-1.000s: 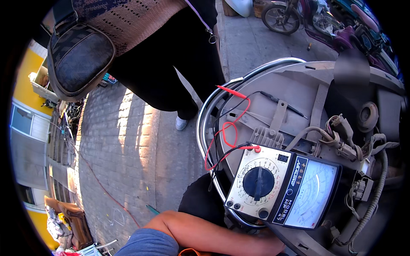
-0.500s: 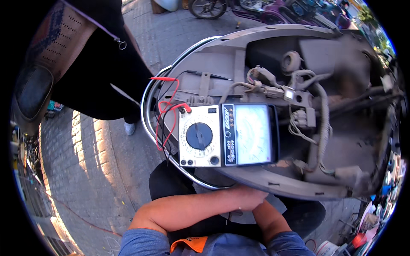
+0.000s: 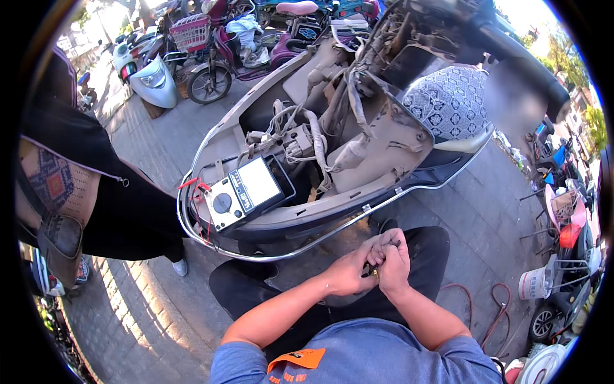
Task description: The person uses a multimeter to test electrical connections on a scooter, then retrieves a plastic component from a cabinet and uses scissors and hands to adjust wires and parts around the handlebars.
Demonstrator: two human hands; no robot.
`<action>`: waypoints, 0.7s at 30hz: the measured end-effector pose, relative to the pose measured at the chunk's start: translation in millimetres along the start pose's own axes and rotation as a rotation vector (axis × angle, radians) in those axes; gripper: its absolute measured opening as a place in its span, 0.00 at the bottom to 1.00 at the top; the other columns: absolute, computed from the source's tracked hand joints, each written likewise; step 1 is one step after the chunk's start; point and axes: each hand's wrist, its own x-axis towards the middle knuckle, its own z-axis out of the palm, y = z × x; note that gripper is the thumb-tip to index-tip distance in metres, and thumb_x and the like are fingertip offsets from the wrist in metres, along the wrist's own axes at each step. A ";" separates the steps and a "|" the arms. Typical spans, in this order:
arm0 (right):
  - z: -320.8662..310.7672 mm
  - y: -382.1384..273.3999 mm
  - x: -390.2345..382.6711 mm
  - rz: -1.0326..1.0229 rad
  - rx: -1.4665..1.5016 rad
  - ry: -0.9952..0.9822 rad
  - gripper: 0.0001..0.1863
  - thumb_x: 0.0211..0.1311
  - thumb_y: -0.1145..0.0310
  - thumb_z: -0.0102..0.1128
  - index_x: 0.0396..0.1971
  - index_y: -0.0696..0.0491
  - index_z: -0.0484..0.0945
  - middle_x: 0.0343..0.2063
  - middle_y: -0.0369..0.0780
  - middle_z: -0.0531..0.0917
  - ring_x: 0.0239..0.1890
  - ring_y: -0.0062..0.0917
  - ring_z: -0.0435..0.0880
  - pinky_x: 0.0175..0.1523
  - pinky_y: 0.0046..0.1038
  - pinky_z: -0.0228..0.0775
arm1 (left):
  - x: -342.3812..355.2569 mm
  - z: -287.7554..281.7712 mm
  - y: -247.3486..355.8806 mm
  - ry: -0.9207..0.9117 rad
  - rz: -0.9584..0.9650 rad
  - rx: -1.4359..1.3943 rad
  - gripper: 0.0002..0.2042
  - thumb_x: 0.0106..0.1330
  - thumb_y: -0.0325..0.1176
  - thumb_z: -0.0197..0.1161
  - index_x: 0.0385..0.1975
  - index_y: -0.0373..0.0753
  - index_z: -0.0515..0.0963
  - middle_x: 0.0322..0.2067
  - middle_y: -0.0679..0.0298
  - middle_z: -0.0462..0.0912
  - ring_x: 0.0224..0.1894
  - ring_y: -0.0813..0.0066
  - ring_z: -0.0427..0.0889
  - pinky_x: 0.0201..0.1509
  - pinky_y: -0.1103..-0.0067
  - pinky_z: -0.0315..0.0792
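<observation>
My left hand [image 3: 350, 271] and my right hand [image 3: 394, 264] meet over my lap, fingers curled together. Between them shows a bit of some small dark thing with a yellowish spot, too small to name. Ahead of my hands lies the opened body of a scooter [image 3: 358, 192], its wiring bare. An analog multimeter [image 3: 222, 203] with a dark dial and white face rests tilted on its near left rim. A red test probe [image 3: 188, 183] and its red lead lie beside the meter.
A chrome rail [image 3: 300, 248] curves round the scooter body's near side. On the left stands a person in black trousers [image 3: 137, 205]. Parked bikes [image 3: 211, 83] line the back. A white bucket [image 3: 532, 283] and a red hose [image 3: 501, 307] are at the right.
My view has swung, so the scooter body now appears farther off and turned. My hands, earlier mostly hidden under its rim, have come into sight together above my lap.
</observation>
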 end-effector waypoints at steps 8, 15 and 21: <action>2.5 -66.1 -9.9 -0.395 -0.899 -0.295 0.20 0.71 0.71 0.60 0.59 0.61 0.74 0.48 0.45 0.80 0.49 0.33 0.82 0.60 0.35 0.75 | -33.7 -8.0 60.6 0.437 0.095 -0.624 0.14 0.72 0.37 0.62 0.51 0.36 0.75 0.34 0.67 0.77 0.40 0.78 0.76 0.57 0.74 0.73; 21.7 -68.9 -18.7 -0.106 -0.710 -0.527 0.25 0.64 0.73 0.67 0.61 0.60 0.74 0.49 0.47 0.84 0.52 0.36 0.86 0.61 0.36 0.77 | -8.5 -20.1 123.7 0.591 0.383 -0.493 0.10 0.73 0.37 0.61 0.43 0.37 0.73 0.37 0.63 0.76 0.51 0.68 0.76 0.76 0.58 0.62; 32.0 -115.1 9.3 -0.304 -0.721 -0.564 0.25 0.55 0.74 0.72 0.54 0.60 0.77 0.43 0.46 0.84 0.45 0.34 0.86 0.55 0.35 0.79 | 19.3 -28.1 157.0 0.488 0.290 -0.493 0.12 0.78 0.37 0.60 0.47 0.35 0.73 0.39 0.65 0.78 0.44 0.78 0.74 0.74 0.65 0.66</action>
